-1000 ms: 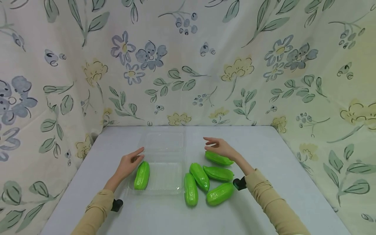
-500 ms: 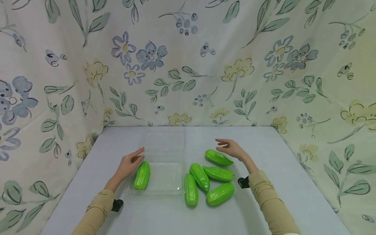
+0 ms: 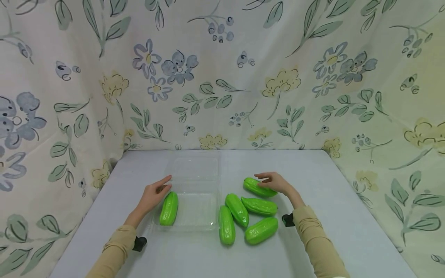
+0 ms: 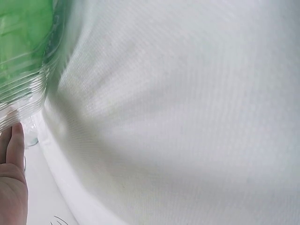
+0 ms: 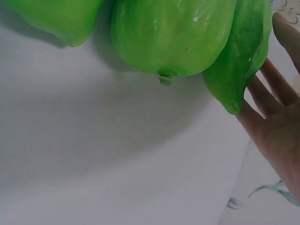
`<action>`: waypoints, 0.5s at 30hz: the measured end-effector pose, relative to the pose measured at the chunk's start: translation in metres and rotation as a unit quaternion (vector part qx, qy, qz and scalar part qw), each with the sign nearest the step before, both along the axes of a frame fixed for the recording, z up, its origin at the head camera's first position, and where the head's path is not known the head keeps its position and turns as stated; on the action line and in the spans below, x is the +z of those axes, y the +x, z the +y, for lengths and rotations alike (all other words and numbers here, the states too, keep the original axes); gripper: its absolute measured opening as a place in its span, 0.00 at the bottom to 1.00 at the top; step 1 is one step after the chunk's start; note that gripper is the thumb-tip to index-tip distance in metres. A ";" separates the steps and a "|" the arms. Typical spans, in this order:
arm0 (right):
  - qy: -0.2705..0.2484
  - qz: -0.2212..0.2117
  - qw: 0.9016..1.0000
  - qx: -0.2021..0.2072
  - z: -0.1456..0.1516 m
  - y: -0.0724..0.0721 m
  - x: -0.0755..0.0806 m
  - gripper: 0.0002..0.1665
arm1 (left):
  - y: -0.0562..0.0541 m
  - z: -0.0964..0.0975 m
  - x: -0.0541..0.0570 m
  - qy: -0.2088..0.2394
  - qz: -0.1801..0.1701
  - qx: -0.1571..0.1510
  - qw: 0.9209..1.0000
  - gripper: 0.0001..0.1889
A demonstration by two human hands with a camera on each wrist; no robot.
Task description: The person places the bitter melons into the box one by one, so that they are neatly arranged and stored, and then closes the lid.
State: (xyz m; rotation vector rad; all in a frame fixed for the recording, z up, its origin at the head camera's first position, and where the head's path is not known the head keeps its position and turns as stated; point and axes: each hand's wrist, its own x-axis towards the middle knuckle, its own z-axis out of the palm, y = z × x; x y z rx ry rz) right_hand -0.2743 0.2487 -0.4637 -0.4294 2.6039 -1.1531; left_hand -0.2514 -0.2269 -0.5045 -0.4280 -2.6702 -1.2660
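Two bare hands at a white table (image 3: 194,258), seen from above and from each wrist; the left hand (image 3: 153,196) lies at the left side of a clear plastic container (image 3: 198,210), its fingers extended and relaxed, with a gap between forefinger and thumb; in the left wrist view, fingertips are seen against the ridged plastic; the container's lid (image 3: 194,168) lies opened out on the far side; one green vegetable (image 3: 168,209) rests lengthwise inside, along the left wall; the right hand (image 3: 278,183) is at the farthest vegetable (image 3: 253,186), unclenched, its fingers extended beyond the far side and its thumb apart on the other, as the right wrist view shows; whether the fingertips touch it cannot be told; this vegetable lies on the table, right of the container; nearer the viewer is a second loose vegetable (image 3: 259,206), beside a slanting one (image 3: 237,209); an upright-pointing one (image 3: 227,225) lies by the container's right wall, and a plump one (image 3: 261,230) lies nearest at right; tan sleeves (image 3: 318,243) cover the forearms; a floral cloth (image 3: 222,77) hangs behind.
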 end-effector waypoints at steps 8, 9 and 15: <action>-0.008 -0.009 0.999 0.037 0.004 0.002 -0.006 0.27 | 0.000 0.000 0.000 0.006 -0.001 -0.002 1.000 0.24; -0.010 -0.012 0.999 0.037 0.005 0.002 -0.007 0.27 | 0.000 0.000 0.000 0.007 -0.001 -0.002 1.000 0.24; -0.013 -0.012 0.999 0.038 0.008 0.003 -0.010 0.28 | 0.001 0.001 0.000 0.011 -0.001 -0.003 1.000 0.24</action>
